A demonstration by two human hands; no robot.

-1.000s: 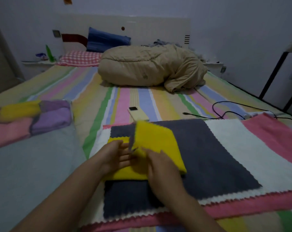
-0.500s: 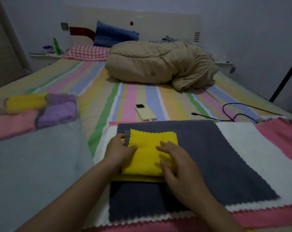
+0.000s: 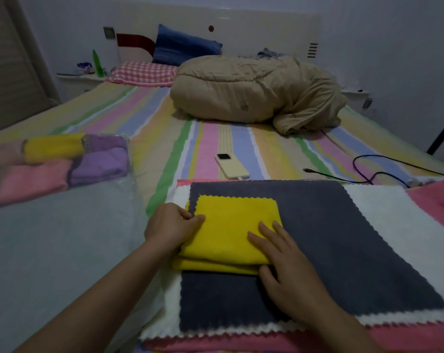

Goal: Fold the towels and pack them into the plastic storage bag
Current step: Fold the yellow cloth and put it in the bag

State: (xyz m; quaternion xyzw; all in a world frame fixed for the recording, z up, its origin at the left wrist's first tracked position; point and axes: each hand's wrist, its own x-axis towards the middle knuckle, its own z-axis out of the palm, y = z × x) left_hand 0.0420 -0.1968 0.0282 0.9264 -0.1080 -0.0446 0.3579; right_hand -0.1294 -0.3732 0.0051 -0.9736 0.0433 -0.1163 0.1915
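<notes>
Yellow towel [image 3: 231,225], folded nearly square, lies flat on the dark grey towel [image 3: 343,238] by its left edge. Its folded edge is near and its zigzag edge far; the long axis is unclear. The left hand [image 3: 170,225] pinches its left edge with curled fingers. The right hand [image 3: 287,271] presses straight fingers on the near right corner. A second ago the top flap was raised.

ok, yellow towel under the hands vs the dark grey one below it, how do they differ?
The yellow towel is folded into a layered rectangle; the dark grey towel lies flat, unfolded. Yellow covers less area than grey. Yellow sits on grey; grey rests on the white towel. Hands are on yellow: left hand grips its edge, right hand presses on it. Shared: zigzag-cut edges.
</notes>
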